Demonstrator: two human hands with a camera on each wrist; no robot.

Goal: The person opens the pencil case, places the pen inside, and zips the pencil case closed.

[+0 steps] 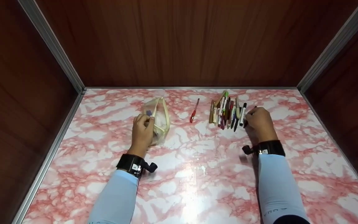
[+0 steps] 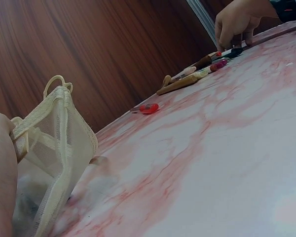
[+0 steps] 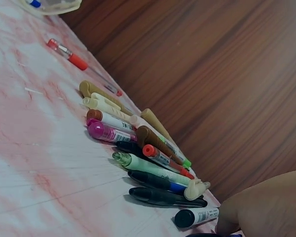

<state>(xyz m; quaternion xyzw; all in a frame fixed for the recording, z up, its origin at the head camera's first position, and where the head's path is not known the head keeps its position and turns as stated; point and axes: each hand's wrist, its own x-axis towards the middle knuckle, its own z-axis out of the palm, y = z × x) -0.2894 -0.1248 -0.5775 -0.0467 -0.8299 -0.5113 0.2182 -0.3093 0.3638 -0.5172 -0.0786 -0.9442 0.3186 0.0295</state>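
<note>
A cream mesh pouch [image 1: 167, 114] with a pale trim stands on the left of the table, its mouth spread apart. My left hand [image 1: 142, 129] pinches the near-left edge of its rim. Something purple [image 1: 149, 113] shows through the mesh. On the right, my right hand [image 1: 260, 122] holds a dark pen [image 1: 245, 125] between thumb and fingers, low at the table; the fingers hide most of it. Just left of that hand lies a white marker with a black cap [image 3: 197, 216], at the end of a pile of pens and markers [image 1: 225, 112].
A red pen [image 1: 193, 115] lies alone between the pouch and the pile. The tabletop [image 1: 191, 161] has a red and white marbled pattern. Dark wood panels [image 1: 191, 43] with metal edging enclose the back and both sides.
</note>
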